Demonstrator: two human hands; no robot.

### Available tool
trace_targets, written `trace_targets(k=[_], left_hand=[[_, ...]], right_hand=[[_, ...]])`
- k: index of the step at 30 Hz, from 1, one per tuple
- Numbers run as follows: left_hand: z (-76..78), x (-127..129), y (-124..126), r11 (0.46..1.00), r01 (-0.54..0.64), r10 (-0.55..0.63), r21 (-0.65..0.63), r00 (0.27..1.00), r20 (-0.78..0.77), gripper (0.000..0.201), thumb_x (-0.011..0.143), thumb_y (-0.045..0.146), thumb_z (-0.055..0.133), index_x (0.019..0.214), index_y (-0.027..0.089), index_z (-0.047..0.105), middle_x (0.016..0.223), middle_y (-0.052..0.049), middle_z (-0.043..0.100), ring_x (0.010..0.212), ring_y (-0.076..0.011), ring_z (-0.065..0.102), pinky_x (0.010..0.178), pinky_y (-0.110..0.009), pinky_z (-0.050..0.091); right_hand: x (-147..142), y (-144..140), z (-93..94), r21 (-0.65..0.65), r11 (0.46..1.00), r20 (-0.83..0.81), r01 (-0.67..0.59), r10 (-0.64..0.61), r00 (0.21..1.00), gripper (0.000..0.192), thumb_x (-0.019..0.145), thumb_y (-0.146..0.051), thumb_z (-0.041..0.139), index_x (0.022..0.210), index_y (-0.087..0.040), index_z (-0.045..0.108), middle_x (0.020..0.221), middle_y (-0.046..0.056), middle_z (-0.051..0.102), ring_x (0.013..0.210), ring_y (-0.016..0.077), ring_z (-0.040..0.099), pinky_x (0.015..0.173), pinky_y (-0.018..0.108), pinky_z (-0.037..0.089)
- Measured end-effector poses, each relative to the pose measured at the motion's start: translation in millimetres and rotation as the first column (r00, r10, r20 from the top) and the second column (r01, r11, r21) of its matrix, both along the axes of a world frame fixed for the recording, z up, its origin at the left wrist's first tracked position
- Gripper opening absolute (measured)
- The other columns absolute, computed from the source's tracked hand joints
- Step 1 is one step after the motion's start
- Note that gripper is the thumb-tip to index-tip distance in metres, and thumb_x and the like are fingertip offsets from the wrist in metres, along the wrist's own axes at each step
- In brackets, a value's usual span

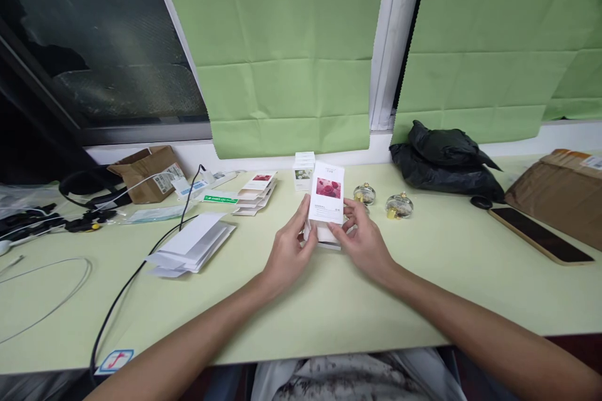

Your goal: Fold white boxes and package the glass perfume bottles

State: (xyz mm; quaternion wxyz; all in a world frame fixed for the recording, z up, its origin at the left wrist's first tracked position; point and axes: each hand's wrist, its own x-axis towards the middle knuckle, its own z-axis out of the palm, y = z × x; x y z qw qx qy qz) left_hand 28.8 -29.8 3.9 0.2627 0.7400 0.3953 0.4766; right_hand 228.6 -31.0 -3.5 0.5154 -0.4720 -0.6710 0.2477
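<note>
Between my two hands is a white paper box [328, 197] with a red flower picture on its front, tilted toward me. My left hand [289, 244] grips its left lower side, fingers curled behind it. On the right edge, my right hand [364, 238] closes with its thumb across the lower front. Just behind it are a few white boxes [303, 177] with a green and white picture. Two round glass bottles [399, 206] with yellow liquid stand to the right. Flat flower-printed cartons [256, 193] lie in a stack to the left.
Folded white papers [192, 244] lie left, near a black cable [126, 282]. An open cardboard box [149, 174] and tangled wires are behind. At right are a black plastic bag [446, 163], a phone [540, 235] and a brown carton [559, 194]. Green curtains [291, 56] hang behind the table.
</note>
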Motion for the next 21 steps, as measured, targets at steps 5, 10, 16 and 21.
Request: trace_targets(k=[5, 10, 16, 21], left_hand=[[0.9, -1.5, 1.5, 0.993, 0.078, -0.071, -0.083, 0.993, 0.093, 0.075, 0.099, 0.036, 0.064, 0.167, 0.032, 0.033, 0.168, -0.011, 0.044, 0.126, -0.0261, 0.065, 0.087, -0.028, 0.06], [5.1, 0.7, 1.3, 0.974, 0.15, -0.117, -0.171, 0.975, 0.189, 0.081, 0.098, 0.039, 0.069, 0.168, 0.029, 0.029, 0.159, -0.013, 0.055, 0.118, -0.0237, 0.067, 0.095, -0.034, 0.059], [6.2, 1.3, 10.4, 0.975, 0.13, -0.043, -0.181, 0.907, 0.418, 0.063, 0.1, 0.047, 0.067, 0.153, 0.023, 0.044, 0.13, -0.013, 0.072, 0.112, -0.0227, 0.071, 0.092, -0.034, 0.058], [7.0, -4.8, 21.4, 0.912, 0.248, -0.08, -0.326, 0.889, 0.452, 0.066, 0.091, 0.044, 0.08, 0.145, 0.016, 0.055, 0.13, -0.015, 0.073, 0.119, -0.0278, 0.07, 0.099, -0.04, 0.056]], right_hand=[[0.3, 1.9, -1.5, 0.025, 0.997, -0.101, -0.073, 0.075, 0.992, 0.061, 0.097, -0.032, 0.062, 0.155, -0.031, 0.043, 0.136, 0.01, 0.068, 0.089, 0.0225, 0.068, 0.082, 0.04, 0.06], [2.4, 4.3, -5.7, 0.034, 0.994, -0.145, -0.104, 0.108, 0.984, 0.071, 0.094, -0.023, 0.059, 0.162, -0.031, 0.04, 0.137, 0.01, 0.068, 0.099, 0.0252, 0.069, 0.094, 0.044, 0.059], [4.0, 1.4, -4.1, 0.033, 0.99, -0.073, -0.14, 0.142, 0.987, 0.069, 0.099, -0.025, 0.053, 0.165, -0.033, 0.037, 0.141, 0.007, 0.068, 0.104, 0.0266, 0.067, 0.094, 0.045, 0.058], [3.4, -0.4, 3.6, 0.036, 0.976, -0.24, -0.214, 0.216, 0.946, 0.06, 0.098, -0.03, 0.055, 0.158, -0.031, 0.05, 0.147, 0.005, 0.065, 0.129, 0.0296, 0.062, 0.108, 0.047, 0.053]])
